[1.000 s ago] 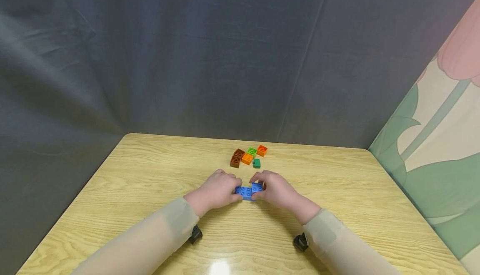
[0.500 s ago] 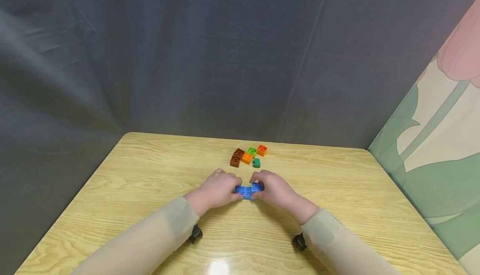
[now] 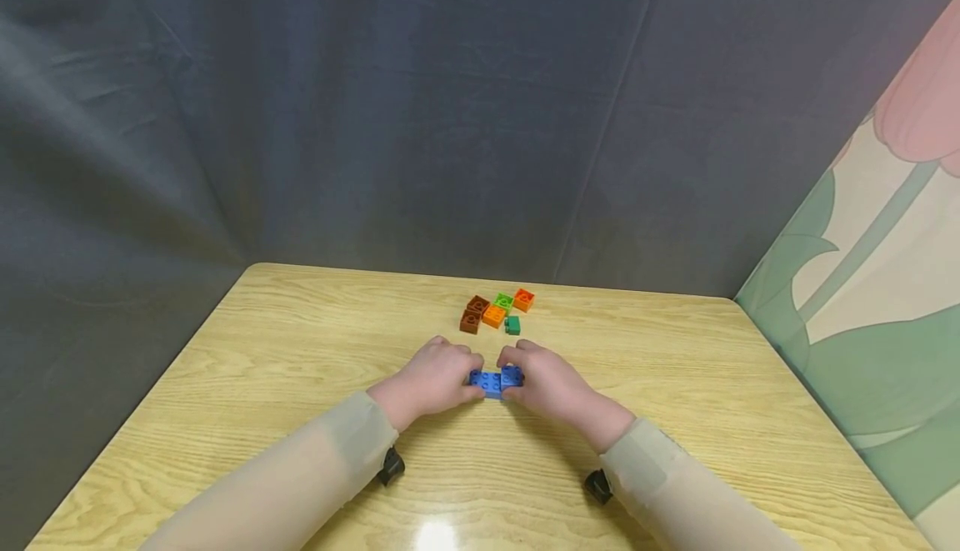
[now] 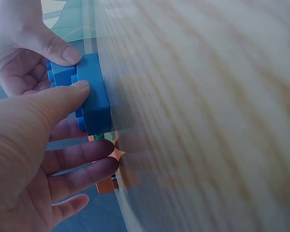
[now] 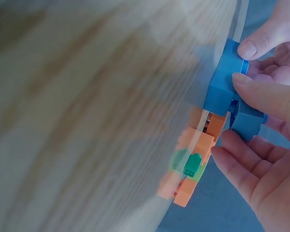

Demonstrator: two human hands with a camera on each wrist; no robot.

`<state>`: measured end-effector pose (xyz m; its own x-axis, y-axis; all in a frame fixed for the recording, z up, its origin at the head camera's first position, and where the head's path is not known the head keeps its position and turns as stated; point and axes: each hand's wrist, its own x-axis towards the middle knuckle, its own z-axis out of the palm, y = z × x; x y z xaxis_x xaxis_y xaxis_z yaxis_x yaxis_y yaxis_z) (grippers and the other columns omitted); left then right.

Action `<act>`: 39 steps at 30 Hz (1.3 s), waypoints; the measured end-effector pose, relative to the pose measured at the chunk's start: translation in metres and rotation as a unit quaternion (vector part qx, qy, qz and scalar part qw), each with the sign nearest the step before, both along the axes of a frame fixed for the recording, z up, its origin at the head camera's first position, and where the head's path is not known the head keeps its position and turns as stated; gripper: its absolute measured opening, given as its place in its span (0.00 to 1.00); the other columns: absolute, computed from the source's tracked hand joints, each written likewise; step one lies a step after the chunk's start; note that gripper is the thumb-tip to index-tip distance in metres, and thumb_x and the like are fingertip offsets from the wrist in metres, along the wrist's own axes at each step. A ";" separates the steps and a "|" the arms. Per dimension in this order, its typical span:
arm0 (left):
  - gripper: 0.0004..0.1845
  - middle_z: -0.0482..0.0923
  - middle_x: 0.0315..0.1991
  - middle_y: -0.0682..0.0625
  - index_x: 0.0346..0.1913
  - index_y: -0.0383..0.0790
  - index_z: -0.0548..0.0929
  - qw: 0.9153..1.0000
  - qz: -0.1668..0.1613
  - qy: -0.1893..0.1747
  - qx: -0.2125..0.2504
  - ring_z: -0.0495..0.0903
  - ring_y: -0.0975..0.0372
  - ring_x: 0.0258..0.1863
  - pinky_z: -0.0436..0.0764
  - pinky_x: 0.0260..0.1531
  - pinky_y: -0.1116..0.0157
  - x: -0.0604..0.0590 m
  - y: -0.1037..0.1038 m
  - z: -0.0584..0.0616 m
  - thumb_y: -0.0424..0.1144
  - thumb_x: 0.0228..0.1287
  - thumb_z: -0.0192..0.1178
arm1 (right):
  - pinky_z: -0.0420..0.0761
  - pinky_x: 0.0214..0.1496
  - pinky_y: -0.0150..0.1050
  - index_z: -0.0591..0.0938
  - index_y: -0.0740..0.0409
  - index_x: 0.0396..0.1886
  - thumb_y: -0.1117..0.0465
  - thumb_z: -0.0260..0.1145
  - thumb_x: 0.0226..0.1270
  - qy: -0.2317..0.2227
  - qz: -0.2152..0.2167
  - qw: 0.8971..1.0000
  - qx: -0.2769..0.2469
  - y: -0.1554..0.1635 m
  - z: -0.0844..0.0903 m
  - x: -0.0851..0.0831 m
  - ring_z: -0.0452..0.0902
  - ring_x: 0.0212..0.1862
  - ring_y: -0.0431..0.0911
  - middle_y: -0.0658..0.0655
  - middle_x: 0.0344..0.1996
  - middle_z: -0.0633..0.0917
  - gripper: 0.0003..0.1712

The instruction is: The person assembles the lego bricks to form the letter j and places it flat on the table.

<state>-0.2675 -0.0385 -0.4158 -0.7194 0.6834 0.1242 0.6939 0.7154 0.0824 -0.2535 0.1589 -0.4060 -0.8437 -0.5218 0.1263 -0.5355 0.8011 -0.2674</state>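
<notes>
Two joined blue bricks (image 3: pixel 495 383) lie on the wooden table (image 3: pixel 300 368) between my hands. My left hand (image 3: pixel 433 379) pinches their left end, thumb on the near side. My right hand (image 3: pixel 542 379) pinches the right end. In the left wrist view my left hand (image 4: pixel 89 121) has its thumb pressed on a blue brick (image 4: pixel 93 94), with the right hand's thumb beside it. The right wrist view shows one blue brick (image 5: pixel 221 87) on the table. A second blue brick (image 5: pixel 247 121) sits offset on it, under my right hand (image 5: pixel 241 121).
A loose cluster lies just beyond the hands: a brown brick (image 3: pixel 472 316), an orange brick (image 3: pixel 493 316), a light green brick (image 3: pixel 503 302), another orange brick (image 3: pixel 523 299) and a small dark green brick (image 3: pixel 512 325). A grey curtain hangs behind the table; a patterned wall stands at the right.
Both hands stay on the blue bricks. My right hand has edged slightly left and closed in over the bricks' right end. The cluster has not moved.
</notes>
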 end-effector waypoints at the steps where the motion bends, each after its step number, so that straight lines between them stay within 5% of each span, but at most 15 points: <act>1: 0.13 0.66 0.19 0.62 0.28 0.52 0.74 1.000 0.000 0.000 0.001 0.64 0.66 0.19 0.61 0.31 0.63 0.000 0.000 0.000 0.56 0.52 0.60 | 0.70 0.32 0.33 0.78 0.51 0.40 0.56 0.73 0.45 -0.003 0.000 1.000 -0.004 0.000 0.000 0.000 0.67 0.28 0.41 0.45 0.28 0.71 0.20; 12: 0.13 0.66 0.19 0.61 0.28 0.51 0.76 1.000 -0.003 -0.006 0.003 0.64 0.66 0.19 0.61 0.31 0.63 -0.001 0.001 0.000 0.56 0.52 0.61 | 0.70 0.32 0.34 0.77 0.49 0.37 0.58 0.74 0.45 -0.026 0.001 0.999 -0.027 0.004 -0.003 -0.003 0.68 0.29 0.41 0.44 0.29 0.73 0.18; 28: 0.13 0.66 0.18 0.60 0.27 0.52 0.74 1.000 -0.010 -0.018 0.004 0.64 0.66 0.19 0.60 0.30 0.64 -0.001 0.004 0.003 0.55 0.52 0.61 | 0.72 0.39 0.36 0.81 0.53 0.40 0.59 0.72 0.48 -0.055 0.004 0.998 0.020 -0.001 0.006 -0.002 0.71 0.33 0.38 0.46 0.35 0.80 0.17; 33: 0.16 0.66 0.15 0.60 0.21 0.52 0.73 0.999 -0.003 -0.038 0.031 0.63 0.65 0.16 0.61 0.31 0.62 -0.012 0.000 0.008 0.58 0.54 0.58 | 0.71 0.36 0.35 0.82 0.53 0.39 0.58 0.72 0.47 -0.048 0.013 0.998 0.038 -0.004 0.007 -0.003 0.71 0.31 0.38 0.46 0.34 0.80 0.17; 39: 0.12 0.66 0.27 0.56 0.32 0.46 0.76 0.995 0.073 -0.023 0.072 0.67 0.63 0.23 0.67 0.29 0.63 -0.039 -0.006 0.024 0.52 0.55 0.60 | 0.72 0.40 0.38 0.81 0.53 0.41 0.56 0.72 0.47 -0.052 0.005 0.997 0.053 -0.007 0.008 -0.004 0.71 0.32 0.38 0.47 0.36 0.81 0.19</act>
<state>-0.3067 -0.0444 -0.3920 -0.8166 0.5491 0.1777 0.5768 0.7868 0.2195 -0.2572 0.1522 -0.3980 -0.8441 -0.5359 -0.0175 -0.5173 0.8226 -0.2362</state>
